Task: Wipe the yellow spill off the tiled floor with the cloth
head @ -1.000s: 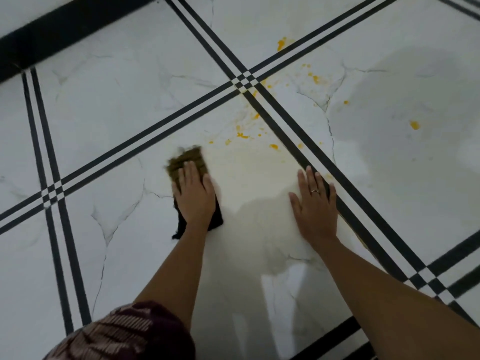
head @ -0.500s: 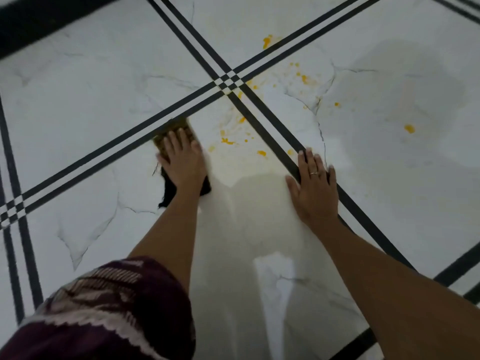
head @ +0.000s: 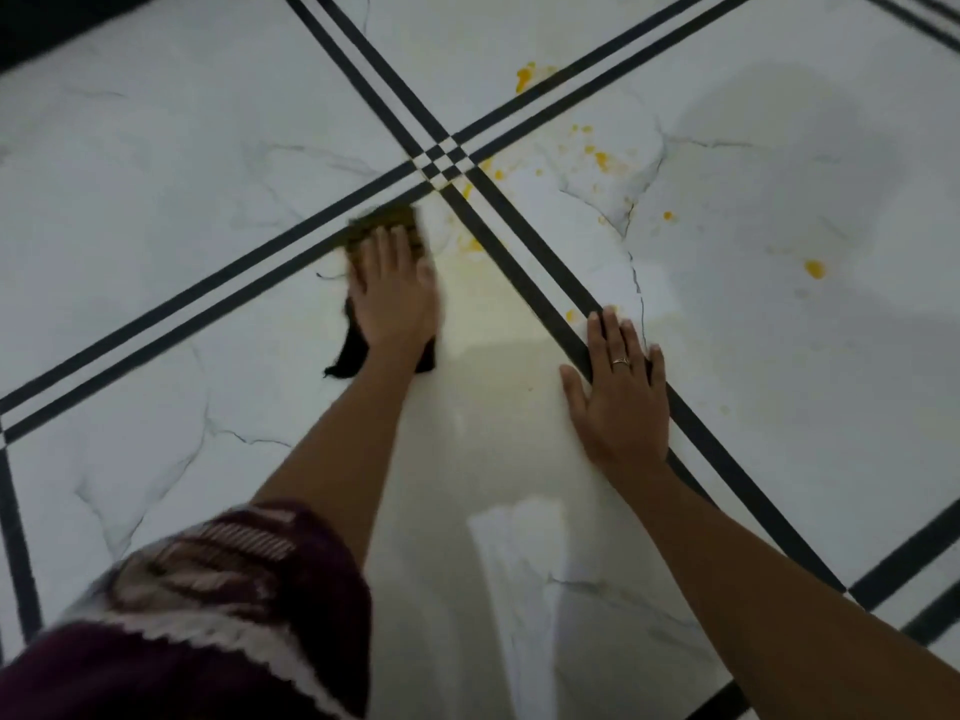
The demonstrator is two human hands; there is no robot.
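My left hand (head: 393, 293) lies flat on a dark cloth (head: 385, 220) and presses it to the white tiled floor (head: 156, 174); the cloth's front edge is stained yellow-brown and rests on the black double stripe. Yellow spill (head: 597, 158) is scattered as small spots past the stripe crossing, with a blob (head: 524, 77) further away and another drop (head: 814, 268) at the right. A pale yellowish smear (head: 483, 304) lies just right of the cloth. My right hand (head: 621, 394) rests palm down on the floor, fingers spread, a ring on one finger.
Black double stripes (head: 524, 241) cross the white marbled tiles diagonally and meet beyond the cloth. A dark patterned sleeve (head: 208, 610) fills the lower left. A dull wet-looking patch (head: 779, 163) spreads over the right tiles.
My left hand has pushed the cloth forward and to the right, up to the black stripe and into the nearest yellow spots. My right hand stays planted on the floor.
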